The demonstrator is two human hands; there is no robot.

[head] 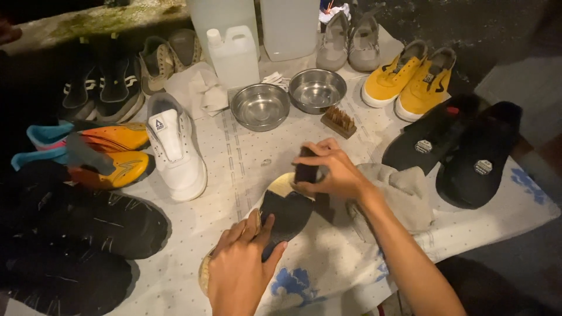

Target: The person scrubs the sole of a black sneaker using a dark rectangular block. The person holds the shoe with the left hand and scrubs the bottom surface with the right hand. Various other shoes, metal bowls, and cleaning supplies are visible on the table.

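A: What packaging and labels do you have in front of you?

B: At the far edge of the cloth-covered table (246, 158) you have a white plastic jug (234, 55) with a cap and handle, and behind it two larger translucent white containers (290, 26). None of them shows a label you could tell apart. The white sneaker (175, 146) on your left carries a small dark triangular badge on its tongue. The two black shoes (462, 149) on your right each bear a small pale round patch, and the yellow shoes (410, 79) beyond them have dark tabs on the tongues.

A: And the thing you are working on?

B: A shoe (287, 210) lies sole-up near the middle of the table, close to you. Its dark sole faces the camera, with a pale tan edge at the far end. Its long axis runs diagonally, from near left under your left hand (240, 269) to far right under your right hand (328, 172). Which end is the toe you cannot tell.

A: How are your hands set?

B: Your left hand is clamped on the near end of the shoe, thumb over the sole. Your right hand is closed on a small dark brush (305, 171), pressed to the far end of the sole.

A: What else is close by?

B: Two steel bowls (260, 105), a wooden brush (339, 121) just beside them, and a grey cloth (404, 193) to the right of your right hand.
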